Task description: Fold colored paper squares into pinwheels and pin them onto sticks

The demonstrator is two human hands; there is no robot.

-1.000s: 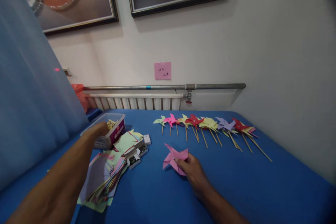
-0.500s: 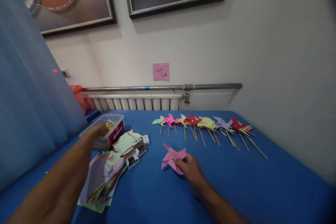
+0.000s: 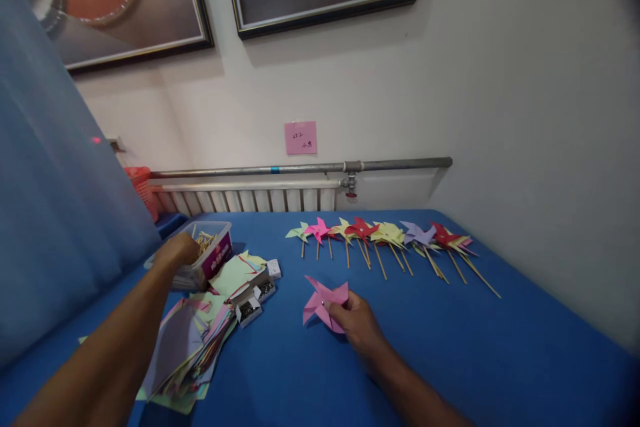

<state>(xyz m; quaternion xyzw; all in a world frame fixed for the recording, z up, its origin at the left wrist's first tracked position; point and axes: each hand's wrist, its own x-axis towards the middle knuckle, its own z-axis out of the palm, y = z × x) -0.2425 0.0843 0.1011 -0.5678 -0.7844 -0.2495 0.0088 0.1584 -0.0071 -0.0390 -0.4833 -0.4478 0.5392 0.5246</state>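
My left hand [image 3: 180,251] reaches into a clear plastic box [image 3: 218,262] with a purple label, which contains several thin wooden sticks [image 3: 204,241]. Its fingertips are hidden in the box, and a single stick end shows just beside the knuckles. My right hand [image 3: 361,321] pinches a pink paper pinwheel [image 3: 320,303] at its right side, thumb near the small pin in the middle. This pinwheel has no stick in view and is held a little above the blue table.
Several finished pinwheels on sticks [image 3: 390,235] lie in a row at the back. Left of centre are piled coloured papers [image 3: 185,347], small open boxes of metal pins [image 3: 249,311] and a small white box [image 3: 273,269]. A blue curtain [image 3: 55,180] hangs at left, a radiator [image 3: 250,200] behind.
My left hand has shifted slightly left and back within the box, uncovering more sticks. The right hand still holds the pink pinwheel in about the same place. The view has shifted slightly.
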